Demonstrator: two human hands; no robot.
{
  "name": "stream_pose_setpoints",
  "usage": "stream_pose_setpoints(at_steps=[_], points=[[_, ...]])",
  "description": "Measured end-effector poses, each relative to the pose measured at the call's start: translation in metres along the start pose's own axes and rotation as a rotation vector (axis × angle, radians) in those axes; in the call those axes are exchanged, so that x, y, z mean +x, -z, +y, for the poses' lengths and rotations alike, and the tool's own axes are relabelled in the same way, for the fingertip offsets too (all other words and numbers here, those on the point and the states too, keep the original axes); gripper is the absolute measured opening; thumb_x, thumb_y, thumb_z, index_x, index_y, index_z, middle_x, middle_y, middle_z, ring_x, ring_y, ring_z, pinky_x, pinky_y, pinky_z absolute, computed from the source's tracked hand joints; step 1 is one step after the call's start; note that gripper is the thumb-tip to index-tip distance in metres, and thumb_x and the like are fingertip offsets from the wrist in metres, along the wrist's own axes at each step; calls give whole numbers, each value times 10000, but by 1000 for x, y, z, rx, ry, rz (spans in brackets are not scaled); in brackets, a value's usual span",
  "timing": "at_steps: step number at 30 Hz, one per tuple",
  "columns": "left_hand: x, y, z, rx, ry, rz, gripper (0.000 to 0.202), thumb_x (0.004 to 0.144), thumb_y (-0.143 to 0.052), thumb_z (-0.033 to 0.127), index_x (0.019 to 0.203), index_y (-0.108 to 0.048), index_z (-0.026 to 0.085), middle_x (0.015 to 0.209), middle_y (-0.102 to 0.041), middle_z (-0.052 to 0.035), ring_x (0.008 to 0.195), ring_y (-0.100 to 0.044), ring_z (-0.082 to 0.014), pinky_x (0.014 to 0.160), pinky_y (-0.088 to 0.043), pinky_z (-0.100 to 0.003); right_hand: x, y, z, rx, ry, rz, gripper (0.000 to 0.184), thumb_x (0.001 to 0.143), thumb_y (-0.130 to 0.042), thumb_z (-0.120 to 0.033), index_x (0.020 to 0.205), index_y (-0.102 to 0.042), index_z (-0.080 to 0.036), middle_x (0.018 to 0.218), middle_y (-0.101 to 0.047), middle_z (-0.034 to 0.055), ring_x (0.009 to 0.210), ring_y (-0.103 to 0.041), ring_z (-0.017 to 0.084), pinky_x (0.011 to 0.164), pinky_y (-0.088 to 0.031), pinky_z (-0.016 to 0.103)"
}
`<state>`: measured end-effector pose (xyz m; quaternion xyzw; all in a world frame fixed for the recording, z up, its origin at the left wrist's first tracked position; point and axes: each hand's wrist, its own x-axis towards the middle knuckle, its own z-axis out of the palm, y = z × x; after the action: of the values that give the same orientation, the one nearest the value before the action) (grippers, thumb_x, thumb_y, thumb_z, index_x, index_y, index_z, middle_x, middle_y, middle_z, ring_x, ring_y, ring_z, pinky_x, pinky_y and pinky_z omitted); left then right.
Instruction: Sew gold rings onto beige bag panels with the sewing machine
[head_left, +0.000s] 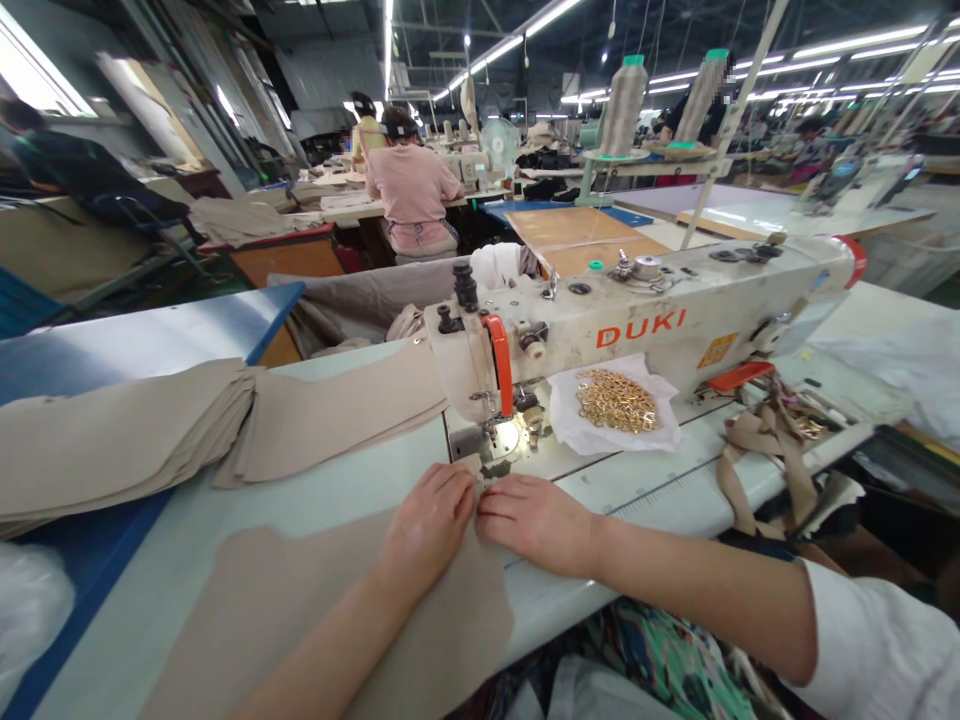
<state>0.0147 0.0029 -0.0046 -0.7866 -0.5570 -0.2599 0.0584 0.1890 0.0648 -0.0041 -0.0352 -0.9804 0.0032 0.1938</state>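
Observation:
A beige fabric piece [300,610] lies flat on the pale sewing table [345,490], its far end reaching the needle of a white DUKI sewing machine [645,320]. My left hand [427,525] rests on the fabric with its fingers curled, pressing down near the top edge. My right hand [532,520] lies beside it, fingertips pinching the fabric edge just in front of the lit presser foot [499,435]. The two hands touch at the fingertips.
A stack of beige cut pieces [150,435] sits at the left. Gold metal rings [616,400] lie on white cloth under the machine arm. Beige straps [765,450] hang at the right. Thread cones [624,105] stand behind. Other workers [412,190] sit further back.

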Motion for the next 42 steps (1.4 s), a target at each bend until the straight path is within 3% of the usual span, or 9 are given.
stream_pose_setpoints(at_steps=[8,42], points=[[-3,3,-3,-14,-33,85,190,894,-419,111,806,-580,162,769,-639,-52,747,-580,-180,701,-517,-314,-2,-5,1,37,3,-47,75,912,-551,-195,896,-618,-166,1014,-654,29,1010,-526,173,900,-422,301],[-1,-2,0,-42,-12,89,192,902,-433,123,813,-595,173,786,-645,-44,766,-583,-174,727,-518,-311,-4,-6,-1,65,-28,6,98,912,-537,-173,922,-630,-147,996,-653,52,974,-551,179,898,-443,297]])
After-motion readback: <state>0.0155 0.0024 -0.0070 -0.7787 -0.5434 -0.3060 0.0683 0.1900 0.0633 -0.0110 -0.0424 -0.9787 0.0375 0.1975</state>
